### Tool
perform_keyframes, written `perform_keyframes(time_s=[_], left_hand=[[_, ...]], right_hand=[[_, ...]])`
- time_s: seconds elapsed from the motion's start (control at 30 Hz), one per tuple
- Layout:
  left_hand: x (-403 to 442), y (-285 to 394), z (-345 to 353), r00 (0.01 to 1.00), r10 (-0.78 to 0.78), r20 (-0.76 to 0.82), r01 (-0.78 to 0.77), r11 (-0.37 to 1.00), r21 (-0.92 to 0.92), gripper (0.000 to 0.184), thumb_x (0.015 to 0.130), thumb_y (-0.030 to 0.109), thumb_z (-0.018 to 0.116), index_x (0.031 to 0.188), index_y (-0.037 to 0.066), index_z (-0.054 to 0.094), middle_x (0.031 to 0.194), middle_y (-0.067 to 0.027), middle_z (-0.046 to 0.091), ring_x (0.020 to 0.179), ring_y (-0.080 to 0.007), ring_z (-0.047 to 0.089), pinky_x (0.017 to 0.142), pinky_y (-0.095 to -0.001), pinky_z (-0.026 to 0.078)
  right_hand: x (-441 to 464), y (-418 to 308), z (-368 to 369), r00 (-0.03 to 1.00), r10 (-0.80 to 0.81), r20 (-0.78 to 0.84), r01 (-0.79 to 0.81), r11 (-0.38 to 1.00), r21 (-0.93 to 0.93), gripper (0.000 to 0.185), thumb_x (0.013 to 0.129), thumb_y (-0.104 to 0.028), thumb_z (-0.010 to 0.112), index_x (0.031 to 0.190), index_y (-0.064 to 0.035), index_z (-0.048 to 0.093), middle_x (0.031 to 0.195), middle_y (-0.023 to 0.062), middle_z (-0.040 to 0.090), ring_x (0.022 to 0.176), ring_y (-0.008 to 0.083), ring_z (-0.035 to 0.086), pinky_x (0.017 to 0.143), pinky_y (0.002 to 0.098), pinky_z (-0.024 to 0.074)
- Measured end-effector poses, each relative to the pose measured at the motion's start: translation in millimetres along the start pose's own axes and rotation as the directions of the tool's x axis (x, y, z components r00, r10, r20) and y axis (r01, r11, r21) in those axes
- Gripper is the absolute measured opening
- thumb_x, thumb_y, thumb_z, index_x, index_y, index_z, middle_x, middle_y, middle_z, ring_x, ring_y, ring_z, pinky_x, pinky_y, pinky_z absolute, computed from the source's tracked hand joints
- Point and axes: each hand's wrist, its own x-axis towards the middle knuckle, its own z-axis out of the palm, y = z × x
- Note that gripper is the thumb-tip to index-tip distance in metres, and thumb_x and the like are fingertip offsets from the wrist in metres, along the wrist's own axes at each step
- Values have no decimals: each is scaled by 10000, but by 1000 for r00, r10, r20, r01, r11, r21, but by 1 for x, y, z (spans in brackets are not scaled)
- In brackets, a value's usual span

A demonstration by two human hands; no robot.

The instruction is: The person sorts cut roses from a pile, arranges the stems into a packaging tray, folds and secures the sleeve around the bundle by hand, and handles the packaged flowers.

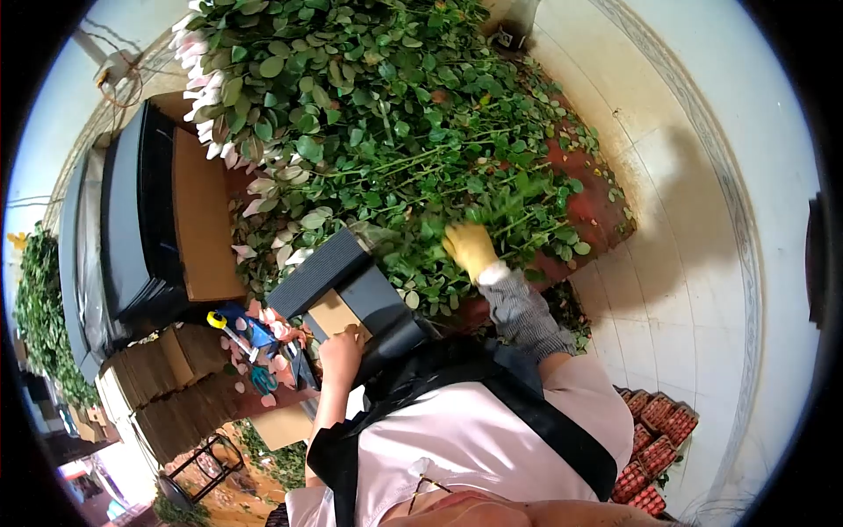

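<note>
My left hand (341, 353), bare, has its fingers curled on a brown cardboard piece (334, 314) on a dark grey corrugated cardboard wrap (373, 299) in front of my body. My right hand (471, 250) wears a yellow glove and a grey knitted sleeve (522, 316). It is closed among the rose stems, seemingly around a rose stem (516, 200) whose leaves are smeared by motion. A big heap of leafy roses (378, 114) spreads over the red-covered table (601, 220). Their pale pink blooms (206, 92) lie along the left side.
Dark grey sheets (136, 211) stand at the left beside stacked brown cardboard (171, 395). A yellow cutter (219, 322), teal scissors (262, 380) and loose petals lie near my left hand. Red patterned bundles (654, 439) sit on the floor at lower right. A wall curves along the right.
</note>
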Motion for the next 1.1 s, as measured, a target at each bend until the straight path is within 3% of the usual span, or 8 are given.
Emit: perform_keyframes(time_s=[0.07, 0.27, 0.4, 0.57, 0.73, 0.9, 1.03, 1.1], left_hand=[[3, -5, 4, 1000, 15, -23, -15, 1000, -2, 208, 927, 311, 612, 961, 116, 675, 697, -159, 691, 651, -349, 701, 600, -443, 562], [-1, 0, -3, 1000, -23, 10, 23, 1000, -3, 230, 920, 341, 626, 998, 131, 680, 673, -132, 690, 629, -327, 702, 582, -440, 557], [-3, 2, 0, 998, -55, -22, 54, 998, -43, 230, 918, 335, 629, 915, 107, 653, 644, -124, 677, 592, -317, 693, 549, -428, 553], [-6, 5, 3, 996, -63, -61, 62, 998, -9, 224, 899, 313, 651, 877, 90, 642, 632, -107, 669, 573, -278, 694, 510, -395, 549], [-3, 3, 2, 999, -29, -13, 29, 1000, 2, 224, 896, 303, 657, 925, 82, 631, 755, -101, 680, 612, -266, 700, 533, -362, 559], [3, -8, -3, 997, -54, 58, 67, 964, -256, 433, 897, 368, 682, 1176, 49, 592, 1061, -229, 619, 899, -389, 682, 753, -440, 562], [14, -91, 51, 975, 89, 202, 83, 700, -709, 583, 958, 441, 607, 1369, 36, 522, 1221, -193, 612, 1076, -353, 631, 935, -391, 502], [19, -96, 21, 872, 124, 474, 461, 121, -879, 507, 1026, 430, 488, 1361, 55, 555, 1196, -87, 663, 1085, -200, 615, 962, -346, 483]], right_hand=[[-27, 1, 36, 902, -60, -428, 88, 995, 45, 259, 888, -223, 642, 1072, -40, 650, 1039, 150, 686, 955, 356, 642, 819, 473, 516], [11, -1, -10, 994, 34, -101, -21, 993, 120, 295, 878, -248, 662, 1114, -74, 640, 863, 126, 689, 825, 325, 664, 743, 457, 525], [71, -27, -52, 919, -140, -369, 160, 987, 24, 367, 836, -222, 691, 1176, -104, 619, 1011, 107, 692, 953, 306, 649, 896, 439, 482], [139, -23, 24, 980, -149, -130, 129, 980, -151, 97, 783, -168, 686, 849, -99, 678, 985, 126, 694, 940, 322, 662, 843, 450, 499], [149, -28, -43, 787, -214, -578, 401, 890, 217, 383, 702, 89, 618, 1053, -45, 688, 1102, 179, 695, 1018, 354, 669, 894, 416, 548], [92, -34, -184, 764, -394, -511, 534, 830, 160, 295, 829, 120, 566, 1026, -54, 699, 1112, 99, 726, 1037, 283, 700, 914, 354, 576], [35, 9, -162, 841, -501, -203, 541, 776, 324, 293, 891, 72, 533, 1041, -94, 722, 1132, 104, 722, 1048, 276, 696, 955, 348, 560], [-9, 6, -110, 961, -275, -4, 261, 909, 324, 294, 905, 27, 532, 1058, -120, 735, 1162, 127, 709, 1083, 283, 677, 962, 371, 551]])
